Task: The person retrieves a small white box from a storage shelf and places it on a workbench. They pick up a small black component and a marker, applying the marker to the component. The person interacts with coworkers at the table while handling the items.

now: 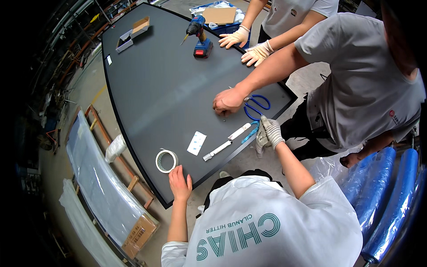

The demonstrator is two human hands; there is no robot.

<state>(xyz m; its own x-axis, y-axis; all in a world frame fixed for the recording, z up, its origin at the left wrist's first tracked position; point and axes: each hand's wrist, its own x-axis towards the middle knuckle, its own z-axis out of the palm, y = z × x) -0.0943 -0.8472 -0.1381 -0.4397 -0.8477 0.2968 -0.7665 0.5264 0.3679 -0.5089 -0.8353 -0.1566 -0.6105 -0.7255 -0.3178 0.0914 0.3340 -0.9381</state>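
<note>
Left hand (180,182) lies flat, fingers open, beside white tape roll (166,160); gloved right hand's (269,131) grip unclear.

Own body: none of it shows in this frame.

No sleeve, forearm or hand of mine enters from the lower edge. The arms in view belong to three other people: lower middle, a white T-shirt (267,222) with teal lettering, one knit work glove (270,131); right side, a grey T-shirt (356,80) with short sleeves and a small red chest mark; top middle, a pair of white gloves (249,46).
</note>
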